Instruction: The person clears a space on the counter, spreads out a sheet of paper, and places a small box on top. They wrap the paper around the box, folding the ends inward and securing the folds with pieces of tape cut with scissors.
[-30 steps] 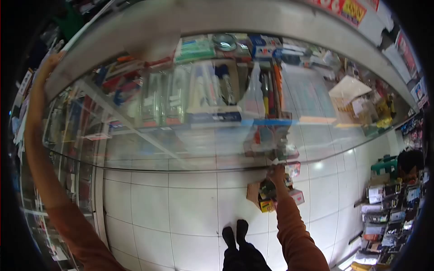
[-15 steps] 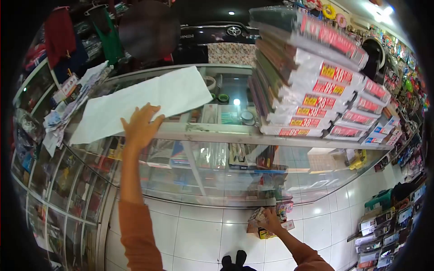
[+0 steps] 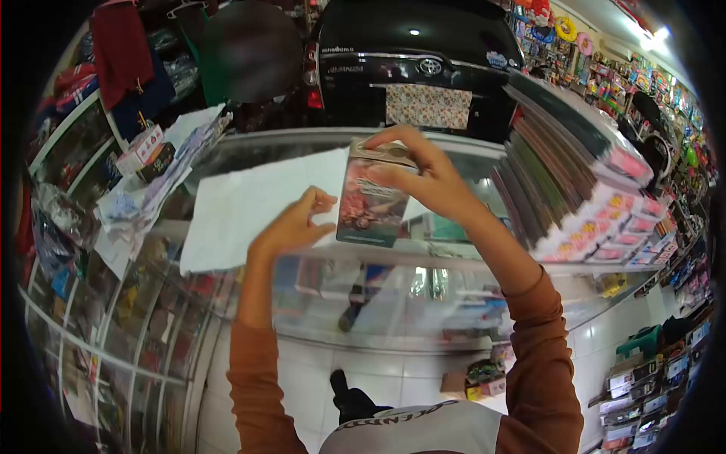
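Note:
My right hand (image 3: pixel 420 170) grips a printed cardboard box (image 3: pixel 370 200) by its upper part, fingers over the top and thumb on the front face. The box stands upright above the glass counter, with a reddish picture and a dark lower band on its front. My left hand (image 3: pixel 295 225) is just left of the box, thumb and fingers apart and nothing in it. Behind both lies a large white paper sheet (image 3: pixel 249 200) on the countertop, partly covered by the box and my left hand.
To the right on the counter rises a tall stack of plastic-wrapped packs (image 3: pixel 575 174). Papers and small boxes (image 3: pixel 144 155) lie at the left. Several small boxes (image 3: pixel 484 378) sit on the floor below. A black car (image 3: pixel 416 68) stands beyond the counter.
My right hand has come up from the floor boxes with the printed box, now over the counter. My left hand has left the sheet's middle and moved right, beside the box. The view has shifted.

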`<state>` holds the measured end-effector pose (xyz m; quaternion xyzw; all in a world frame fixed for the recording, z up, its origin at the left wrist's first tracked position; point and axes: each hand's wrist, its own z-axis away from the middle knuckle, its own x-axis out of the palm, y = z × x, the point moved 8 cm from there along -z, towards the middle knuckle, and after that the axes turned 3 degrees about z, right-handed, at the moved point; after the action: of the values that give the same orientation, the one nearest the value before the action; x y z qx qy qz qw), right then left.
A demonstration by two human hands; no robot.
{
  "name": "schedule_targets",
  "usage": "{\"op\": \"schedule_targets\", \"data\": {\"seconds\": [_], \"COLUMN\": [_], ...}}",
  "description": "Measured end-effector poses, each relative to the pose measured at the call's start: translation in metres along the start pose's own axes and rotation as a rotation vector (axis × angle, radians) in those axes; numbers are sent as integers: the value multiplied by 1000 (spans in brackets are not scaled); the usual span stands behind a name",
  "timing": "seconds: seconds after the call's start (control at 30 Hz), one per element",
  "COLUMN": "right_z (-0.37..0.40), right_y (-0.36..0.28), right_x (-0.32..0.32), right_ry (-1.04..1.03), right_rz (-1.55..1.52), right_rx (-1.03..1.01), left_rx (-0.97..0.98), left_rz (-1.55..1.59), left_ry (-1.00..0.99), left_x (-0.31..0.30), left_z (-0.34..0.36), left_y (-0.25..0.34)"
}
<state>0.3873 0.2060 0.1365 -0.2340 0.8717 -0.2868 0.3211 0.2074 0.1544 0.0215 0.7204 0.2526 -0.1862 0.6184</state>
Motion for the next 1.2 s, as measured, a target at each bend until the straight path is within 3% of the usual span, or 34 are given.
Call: {"op": "schedule_targets", "data": {"seconds": [0.03,0.1,0.2,0.3,0.4,0.43,0.63,0.77,0.87,1.0,1.2], "right_z": [-31,-74,-98,-102,-98,-99,-122,-106,-84,-74,-70], "right_y": [30,84,163,180,190,192,168,134,123,149,154], "right_x": [17,49,87,102,122,128,124,118,119,125,115], "right_ry": [-74,-178,-296,-396,-455,-469,-492,-545,-659,-443,-314], "right_rz": [-9,-158,-456,-412,-366,-356,171,72,270,69,50], "right_rx": [114,287,705,844,962,994,808,425,-6,-67,-69], "left_rx": [90,-228,133,7,-265,-226,-150,-98,-98,-100,-91], "left_rz": [-3,115,206,-86,-590,-585,-641,-711,-690,-681,-668], "left_ry": [28,1,213,273,153,171,176,183,201,200,202], "left_x": [-3,-10,-26,-63,-77,-78,-78,-79,-79,-79,-81], "left_z": [-4,13,14,41,57,58,64,66,66,66,66], "left_y": [-12,11,-30,-28,-42,-46,-50,-48,-48,-49,-47]}}
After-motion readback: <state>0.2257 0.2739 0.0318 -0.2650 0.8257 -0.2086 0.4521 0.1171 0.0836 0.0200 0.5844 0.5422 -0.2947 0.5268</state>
